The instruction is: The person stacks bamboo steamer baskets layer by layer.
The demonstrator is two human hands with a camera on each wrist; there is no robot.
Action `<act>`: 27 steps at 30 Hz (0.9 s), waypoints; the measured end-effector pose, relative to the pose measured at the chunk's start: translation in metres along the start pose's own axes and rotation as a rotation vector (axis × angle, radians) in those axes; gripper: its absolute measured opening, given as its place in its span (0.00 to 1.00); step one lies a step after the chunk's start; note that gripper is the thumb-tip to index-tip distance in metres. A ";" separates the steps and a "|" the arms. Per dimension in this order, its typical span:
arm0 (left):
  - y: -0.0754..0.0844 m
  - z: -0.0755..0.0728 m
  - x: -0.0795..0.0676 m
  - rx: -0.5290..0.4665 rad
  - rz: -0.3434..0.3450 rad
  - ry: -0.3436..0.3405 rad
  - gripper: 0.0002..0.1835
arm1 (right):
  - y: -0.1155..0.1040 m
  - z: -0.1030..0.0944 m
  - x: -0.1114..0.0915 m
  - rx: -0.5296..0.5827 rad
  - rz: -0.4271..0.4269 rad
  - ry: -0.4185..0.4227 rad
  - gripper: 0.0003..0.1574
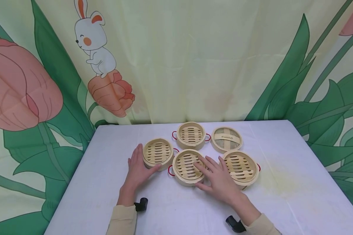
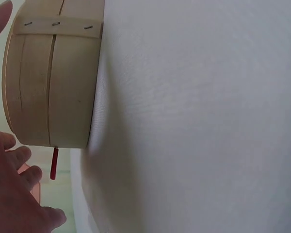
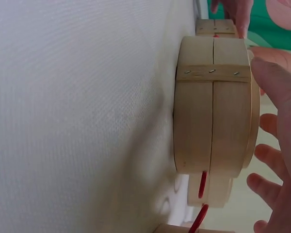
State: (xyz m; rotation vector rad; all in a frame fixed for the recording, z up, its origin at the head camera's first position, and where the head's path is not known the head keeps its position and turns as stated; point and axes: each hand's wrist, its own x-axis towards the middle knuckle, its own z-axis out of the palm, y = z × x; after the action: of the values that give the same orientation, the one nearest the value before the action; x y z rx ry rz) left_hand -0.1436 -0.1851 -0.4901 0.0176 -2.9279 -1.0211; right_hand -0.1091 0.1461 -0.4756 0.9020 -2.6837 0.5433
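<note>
Around the left bamboo steamer basket (image 1: pixel 158 152), my left hand (image 1: pixel 137 169) is spread, fingers along its left side and thumb at its front edge. That basket's stapled side (image 2: pixel 63 87) and a red handle (image 2: pixel 54 164) show in the left wrist view. My right hand (image 1: pixel 219 178) hovers with spread fingers over the right part of the front middle steamer basket (image 1: pixel 186 164), hiding some of its slats. In the right wrist view, the thumb (image 3: pixel 271 80) is right at the rim of a stapled steamer basket (image 3: pixel 211 111).
A steamer basket (image 1: pixel 191 134) with red handles stands at the back, beside a woven bamboo lid (image 1: pixel 227 138) with a strap. Another basket (image 1: pixel 240 166) is right of my right hand. All rest on a white-covered table (image 1: pixel 282 195) before a printed curtain (image 1: pixel 194 65).
</note>
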 end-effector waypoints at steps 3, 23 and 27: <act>0.000 0.000 0.003 -0.001 -0.008 -0.013 0.70 | 0.000 0.002 -0.001 -0.006 -0.005 0.001 0.42; -0.012 -0.006 0.014 -0.189 0.063 -0.064 0.65 | -0.001 0.008 -0.002 0.081 0.012 0.035 0.19; -0.012 -0.007 0.015 -0.202 0.067 -0.064 0.65 | 0.000 0.010 -0.002 0.141 -0.001 0.093 0.18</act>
State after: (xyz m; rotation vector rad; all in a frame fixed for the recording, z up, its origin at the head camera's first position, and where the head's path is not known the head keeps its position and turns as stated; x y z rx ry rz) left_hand -0.1582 -0.1993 -0.4916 -0.1207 -2.8424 -1.3241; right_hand -0.1087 0.1427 -0.4856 0.8912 -2.5877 0.7635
